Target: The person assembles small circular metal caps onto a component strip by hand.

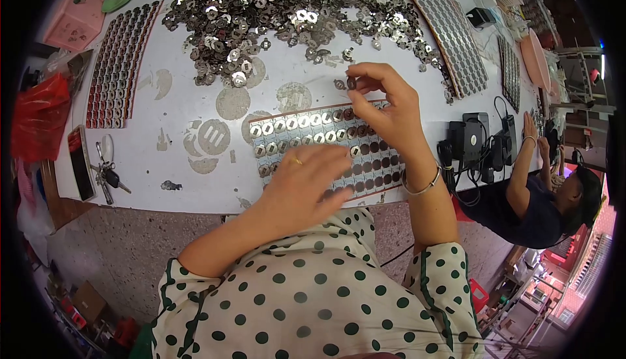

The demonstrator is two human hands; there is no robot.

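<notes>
One metal piece pinched in right hand; left hand over gridded board.

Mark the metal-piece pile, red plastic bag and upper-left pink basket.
Metal-piece pile (277,20): head view, middle of the heap.
Red plastic bag (44,116): head view, middle of its body.
Pink basket (68,23): head view, its side wall.

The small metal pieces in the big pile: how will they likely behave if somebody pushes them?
The metal pieces would probably slide and scatter rather than roll, since most look thin and lie flat. Their bright glints suggest smooth, perhaps slippery faces. Each is likely light: the right hand holds a similar one between thumb and finger.
</notes>
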